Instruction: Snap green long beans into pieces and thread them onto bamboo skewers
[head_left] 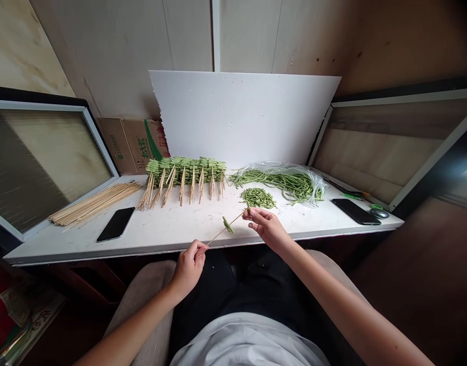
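Observation:
My left hand (191,264) is closed round the lower end of a thin bamboo skewer (217,236), which slants up to the right over the table's front edge. A few short pieces of green bean (228,225) are threaded crosswise on the skewer's middle. At the skewer's upper tip, my right hand (266,226) pinches a small green bean piece, mostly hidden by the fingertips. Just beyond that hand lies a pile of cut green beans (258,197). Finished-looking bean skewers (185,173) are stacked in a row at the back left, sticks pointing toward me.
Loose bamboo skewers (96,203) lie at the left beside a black phone (116,224). Long whole beans spill from a clear plastic bag (313,185). Another dark phone (355,211) rests at the right. A white board (244,119) and a cardboard box (128,145) stand behind.

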Available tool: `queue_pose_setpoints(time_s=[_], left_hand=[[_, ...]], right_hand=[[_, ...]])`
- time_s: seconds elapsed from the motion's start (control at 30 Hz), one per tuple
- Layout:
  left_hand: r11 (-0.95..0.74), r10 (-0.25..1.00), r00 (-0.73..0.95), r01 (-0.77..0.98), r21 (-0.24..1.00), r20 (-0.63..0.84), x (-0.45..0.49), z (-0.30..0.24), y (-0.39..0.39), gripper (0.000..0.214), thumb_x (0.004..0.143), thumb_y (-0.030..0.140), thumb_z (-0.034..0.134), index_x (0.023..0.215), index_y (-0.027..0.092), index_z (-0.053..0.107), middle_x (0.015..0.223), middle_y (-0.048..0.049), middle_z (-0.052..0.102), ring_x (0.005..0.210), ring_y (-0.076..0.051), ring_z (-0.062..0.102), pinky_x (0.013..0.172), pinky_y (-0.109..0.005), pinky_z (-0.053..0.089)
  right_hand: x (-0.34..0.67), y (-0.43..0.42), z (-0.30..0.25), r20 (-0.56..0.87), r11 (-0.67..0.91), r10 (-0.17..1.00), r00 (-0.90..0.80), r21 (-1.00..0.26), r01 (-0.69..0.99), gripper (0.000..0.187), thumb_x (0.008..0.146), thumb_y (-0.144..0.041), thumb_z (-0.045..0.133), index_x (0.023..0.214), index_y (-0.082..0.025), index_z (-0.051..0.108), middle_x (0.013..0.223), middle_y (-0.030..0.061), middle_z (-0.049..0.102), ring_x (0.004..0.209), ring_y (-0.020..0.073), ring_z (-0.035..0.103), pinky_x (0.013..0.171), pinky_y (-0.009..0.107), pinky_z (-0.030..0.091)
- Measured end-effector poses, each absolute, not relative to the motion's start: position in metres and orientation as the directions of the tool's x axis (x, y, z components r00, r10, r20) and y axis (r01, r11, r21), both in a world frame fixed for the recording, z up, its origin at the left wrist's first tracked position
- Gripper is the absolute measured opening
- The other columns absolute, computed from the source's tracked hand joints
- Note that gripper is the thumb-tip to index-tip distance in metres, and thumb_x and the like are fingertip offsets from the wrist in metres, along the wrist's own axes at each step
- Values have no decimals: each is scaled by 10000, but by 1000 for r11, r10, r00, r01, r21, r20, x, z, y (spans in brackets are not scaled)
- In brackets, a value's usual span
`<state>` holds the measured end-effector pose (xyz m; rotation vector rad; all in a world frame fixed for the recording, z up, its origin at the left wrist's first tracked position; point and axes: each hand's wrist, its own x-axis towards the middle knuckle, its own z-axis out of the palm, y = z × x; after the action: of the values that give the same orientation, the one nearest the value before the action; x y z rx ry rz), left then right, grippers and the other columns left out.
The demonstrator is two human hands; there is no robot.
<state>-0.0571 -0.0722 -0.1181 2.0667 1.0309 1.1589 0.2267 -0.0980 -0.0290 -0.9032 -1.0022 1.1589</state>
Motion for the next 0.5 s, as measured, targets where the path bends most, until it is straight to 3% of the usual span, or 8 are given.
queue_pose_setpoints(time_s=[0.2, 0.5], left_hand=[[-555, 829, 317, 364, 748, 460, -57, -117, -72, 271, 1056, 364, 455, 884, 204, 590, 563, 58, 512, 501, -118, 496, 568, -227, 372], [-554, 828, 326, 362, 749, 455, -57, -118, -70, 265, 1060, 356, 460, 890, 202, 593, 566, 63, 495, 510, -109, 477, 567, -221, 365]], right_hand=[[234, -96, -29, 124, 160, 985, 118, -912, -377, 333, 796, -519, 841, 956, -232, 784, 1096, 67, 742, 1076, 222, 655, 813, 288, 496], [235, -97, -24, 133, 182, 976, 172, -931, -315, 320, 787, -501, 843, 931, -220, 795, 978, 64, 732, 994, 215, 647, 724, 278, 469]])
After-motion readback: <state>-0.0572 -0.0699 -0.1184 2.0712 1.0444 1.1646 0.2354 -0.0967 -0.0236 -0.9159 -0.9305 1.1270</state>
